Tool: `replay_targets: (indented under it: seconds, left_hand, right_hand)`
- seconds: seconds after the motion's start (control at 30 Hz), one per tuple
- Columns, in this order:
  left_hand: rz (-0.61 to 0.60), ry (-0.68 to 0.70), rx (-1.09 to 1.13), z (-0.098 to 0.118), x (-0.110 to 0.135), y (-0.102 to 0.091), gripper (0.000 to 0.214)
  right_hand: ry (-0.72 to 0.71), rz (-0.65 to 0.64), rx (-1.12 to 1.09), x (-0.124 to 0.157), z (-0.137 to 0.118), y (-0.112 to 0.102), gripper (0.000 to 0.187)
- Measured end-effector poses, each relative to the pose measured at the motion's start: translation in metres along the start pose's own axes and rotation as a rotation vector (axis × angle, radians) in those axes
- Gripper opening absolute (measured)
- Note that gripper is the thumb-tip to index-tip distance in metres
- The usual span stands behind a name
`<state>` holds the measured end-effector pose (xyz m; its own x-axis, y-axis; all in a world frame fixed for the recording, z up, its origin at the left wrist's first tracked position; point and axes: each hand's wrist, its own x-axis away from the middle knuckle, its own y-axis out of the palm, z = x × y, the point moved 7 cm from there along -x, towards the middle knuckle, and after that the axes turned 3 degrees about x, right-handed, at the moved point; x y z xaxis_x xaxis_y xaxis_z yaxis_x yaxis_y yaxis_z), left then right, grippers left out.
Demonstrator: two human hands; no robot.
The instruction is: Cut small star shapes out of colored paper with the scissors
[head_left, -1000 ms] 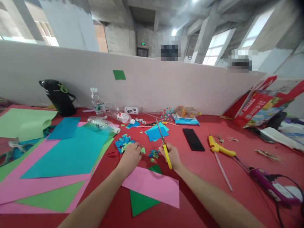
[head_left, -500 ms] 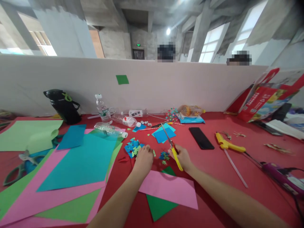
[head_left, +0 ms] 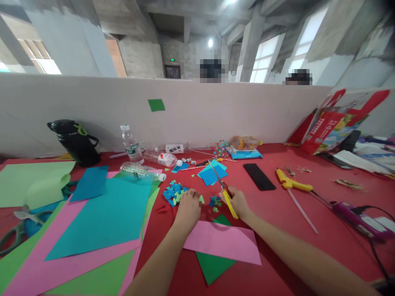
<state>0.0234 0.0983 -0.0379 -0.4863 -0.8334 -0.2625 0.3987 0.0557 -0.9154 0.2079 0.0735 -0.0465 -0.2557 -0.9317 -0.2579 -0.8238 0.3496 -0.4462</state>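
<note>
My right hand (head_left: 238, 203) is closed around yellow-handled scissors (head_left: 222, 188), whose blades point up and away towards the blue paper squares (head_left: 212, 172). My left hand (head_left: 189, 207) rests knuckles-up on the red table (head_left: 277, 213), fingers curled at a small light-green paper scrap (head_left: 201, 199). Whether the fingers pinch that scrap is hidden. Between the hands lies a cluster of tiny coloured cut-outs (head_left: 214, 202). Blue and green cut pieces (head_left: 173, 193) sit just left of my left hand. A pink sheet (head_left: 222, 242) over a green one (head_left: 212, 266) lies under my wrists.
Large teal, pink and green sheets (head_left: 101, 218) cover the left side, with grey scissors (head_left: 18, 224). A black jug (head_left: 75, 142), plastic bottles (head_left: 131, 144), a phone (head_left: 259, 176), a yellow glue gun (head_left: 291, 185), a purple tool (head_left: 358, 213) and a white partition (head_left: 200, 111) surround the work spot.
The view has shifted, so everything sits a little further right. Both hands keep their places relative to the cut-outs, and the scissors stay in my right hand.
</note>
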Motion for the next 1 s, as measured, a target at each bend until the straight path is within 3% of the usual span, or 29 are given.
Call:
replay_targets:
  seconds: [0.3, 0.57, 0.63, 0.77, 1.0]
  left_hand:
    - [0.043, -0.025, 0.054, 0.006, 0.002, -0.014, 0.019]
    - [0.073, -0.052, 0.2, 0.008, 0.002, -0.019, 0.017]
    - [0.094, -0.095, 0.353, 0.009, 0.002, -0.023, 0.014]
    - [0.005, -0.246, 1.026, 0.013, 0.004, -0.012, 0.025]
    - [-0.107, -0.361, 1.264, 0.028, 0.01, 0.002, 0.035]
  right_hand:
    - [0.026, 0.014, -0.082, 0.002, -0.006, -0.01, 0.03]
    - [0.058, -0.084, -0.199, 0.008, -0.02, -0.009, 0.03]
    - [0.085, -0.12, -0.233, 0.011, -0.023, -0.006, 0.031]
    - [0.173, -0.265, -0.302, 0.022, -0.027, 0.008, 0.031]
    - [0.237, -0.43, -0.376, 0.039, -0.028, 0.02, 0.021]
